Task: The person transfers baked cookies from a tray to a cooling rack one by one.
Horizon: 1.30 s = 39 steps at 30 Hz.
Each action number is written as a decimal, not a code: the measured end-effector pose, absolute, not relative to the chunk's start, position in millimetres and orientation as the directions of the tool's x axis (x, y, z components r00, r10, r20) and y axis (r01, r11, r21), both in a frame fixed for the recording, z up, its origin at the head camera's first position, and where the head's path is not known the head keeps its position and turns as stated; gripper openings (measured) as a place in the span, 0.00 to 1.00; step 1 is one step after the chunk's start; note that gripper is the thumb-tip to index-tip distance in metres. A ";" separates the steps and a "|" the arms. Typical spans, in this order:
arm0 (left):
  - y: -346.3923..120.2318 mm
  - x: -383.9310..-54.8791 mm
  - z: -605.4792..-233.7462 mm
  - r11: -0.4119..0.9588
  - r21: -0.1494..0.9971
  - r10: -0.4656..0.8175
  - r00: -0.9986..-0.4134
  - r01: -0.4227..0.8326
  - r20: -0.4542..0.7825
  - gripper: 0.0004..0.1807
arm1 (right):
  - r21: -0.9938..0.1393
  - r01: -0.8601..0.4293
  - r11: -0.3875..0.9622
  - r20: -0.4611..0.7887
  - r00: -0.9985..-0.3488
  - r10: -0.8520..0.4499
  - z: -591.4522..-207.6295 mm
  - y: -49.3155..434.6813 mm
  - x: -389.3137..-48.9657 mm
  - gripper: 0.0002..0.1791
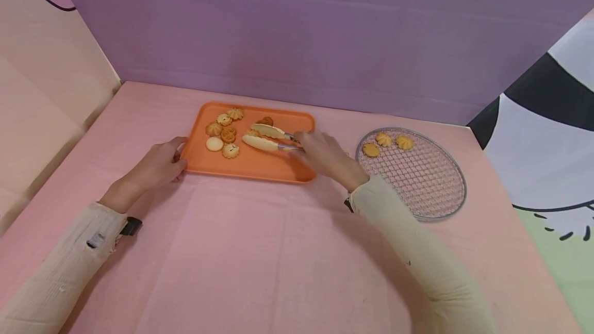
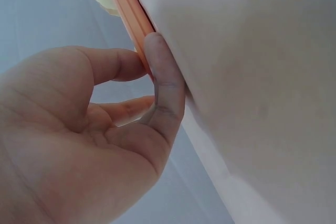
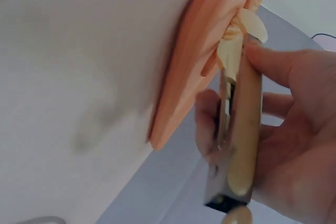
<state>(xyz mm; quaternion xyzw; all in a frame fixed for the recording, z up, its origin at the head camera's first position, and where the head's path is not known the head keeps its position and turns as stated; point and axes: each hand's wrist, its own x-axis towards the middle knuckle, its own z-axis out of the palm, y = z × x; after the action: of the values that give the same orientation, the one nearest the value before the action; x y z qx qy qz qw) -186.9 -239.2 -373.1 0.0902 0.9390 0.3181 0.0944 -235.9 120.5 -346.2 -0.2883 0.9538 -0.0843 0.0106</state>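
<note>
An orange tray (image 1: pixel 250 169) lies on the table with several cookies of different shapes, most toward its left half. My left hand (image 1: pixel 158 164) pinches the tray's left edge between thumb and fingers, as the left wrist view shows close up. In my right hand (image 1: pixel 325 154) is a pair of tongs (image 1: pixel 261 143) with cream-coloured tips, reaching over the tray from the right. Between the tips sits a yellowish cookie (image 3: pixel 231 31), partly hidden; whether they grip it firmly I cannot tell. Just behind the tips lies a brown cookie (image 1: pixel 266 121).
A round wire rack (image 1: pixel 427 179) stands to the right of the tray, partly behind my right sleeve. Three cookies (image 1: pixel 383 139) lie near its far left rim. Pink cloth (image 1: pixel 232 251) covers the table, and a purple wall (image 1: pixel 301 40) rises behind it.
</note>
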 end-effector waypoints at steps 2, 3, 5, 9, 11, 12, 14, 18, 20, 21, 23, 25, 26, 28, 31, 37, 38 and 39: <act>-239.3 -186.9 -373.3 0.783 0.611 0.230 -0.966 0.112 -0.119 0.31 | -0.118 -0.564 0.817 0.059 -0.826 -0.561 -349.1 122.4 -234.4 0.20; -239.4 -186.9 -373.4 0.785 0.609 0.231 -0.966 0.114 -0.117 0.31 | -0.090 -0.571 0.816 0.076 -0.821 -0.566 -350.2 123.6 -233.5 0.22; -239.6 -186.7 -373.3 0.784 0.609 0.233 -0.966 0.117 -0.114 0.31 | -0.040 -0.579 0.814 0.112 -0.812 -0.572 -351.8 125.4 -232.0 0.24; -240.7 -186.0 -373.5 0.785 0.609 0.231 -0.966 0.116 -0.114 0.31 | 0.007 -0.593 0.805 0.168 -0.793 -0.585 -351.8 128.9 -229.5 0.25; -240.7 -186.1 -373.3 0.786 0.608 0.229 -0.966 0.112 -0.119 0.31 | 0.003 -0.604 0.797 0.191 -0.782 -0.593 -350.7 131.4 -227.7 0.25; -240.5 -185.9 -372.9 0.785 0.610 0.229 -0.966 0.109 -0.122 0.31 | 0.003 -0.610 0.792 0.200 -0.776 -0.598 -349.9 132.7 -226.5 0.25; -240.3 -186.1 -372.7 0.785 0.610 0.228 -0.966 0.107 -0.124 0.31 | 0.005 -0.627 0.779 0.221 -0.759 -0.612 -348.1 135.6 -223.8 0.24; -239.9 -186.3 -372.6 0.784 0.612 0.228 -0.966 0.104 -0.127 0.32 | 0.002 -0.658 0.753 0.266 -0.726 -0.634 -346.5 142.2 -218.7 0.24; -240.2 -186.4 -373.2 0.785 0.610 0.227 -0.966 0.105 -0.126 0.32 | -0.002 -0.670 0.743 0.289 -0.711 -0.641 -346.8 146.1 -216.3 0.24; -240.3 -186.5 -373.6 0.786 0.609 0.228 -0.965 0.106 -0.126 0.32 | -0.008 -0.676 0.737 0.300 -0.705 -0.643 -347.0 148.2 -215.1 0.24; -240.6 -186.7 -374.1 0.787 0.607 0.230 -0.966 0.111 -0.121 0.31 | -0.015 -0.683 0.730 0.318 -0.695 -0.644 -346.9 152.6 -212.4 0.25; -240.8 -186.6 -374.4 0.788 0.606 0.231 -0.966 0.113 -0.119 0.31 | -0.019 -0.689 0.724 0.328 -0.689 -0.647 -345.7 156.4 -209.6 0.24; -241.0 -186.9 -374.8 0.787 0.606 0.232 -0.966 0.116 -0.117 0.31 | -0.019 -0.691 0.723 0.331 -0.686 -0.648 -344.9 158.3 -208.0 0.24; -241.0 -186.8 -374.7 0.786 0.606 0.234 -0.966 0.122 -0.110 0.31 | -0.013 -0.689 0.725 0.329 -0.687 -0.648 -343.1 162.3 -204.8 0.25; -240.7 -186.6 -374.6 0.785 0.607 0.235 -0.966 0.124 -0.107 0.31 | -0.009 -0.682 0.732 0.325 -0.694 -0.643 -341.2 168.2 -200.0 0.25; -239.2 -185.6 -373.4 0.788 0.606 0.228 -0.966 0.109 -0.123 0.32 | 0.000 -0.657 0.754 0.336 -0.710 -0.619 -341.2 181.5 -189.9 0.26; -239.3 -185.6 -373.4 0.789 0.606 0.227 -0.966 0.106 -0.126 0.32 | 0.001 -0.654 0.757 0.342 -0.711 -0.614 -341.3 183.7 -188.3 0.26; -239.4 -185.4 -373.5 0.788 0.607 0.226 -0.966 0.104 -0.128 0.32 | 0.004 -0.651 0.759 0.351 -0.710 -0.610 -341.7 185.9 -186.7 0.26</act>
<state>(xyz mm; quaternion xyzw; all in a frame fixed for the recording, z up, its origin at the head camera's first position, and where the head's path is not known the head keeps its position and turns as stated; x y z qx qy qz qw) -185.4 -239.4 -373.5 0.0878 0.9405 0.3135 0.0973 -186.7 185.9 -341.7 -0.3416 0.9228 -0.0601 -0.1677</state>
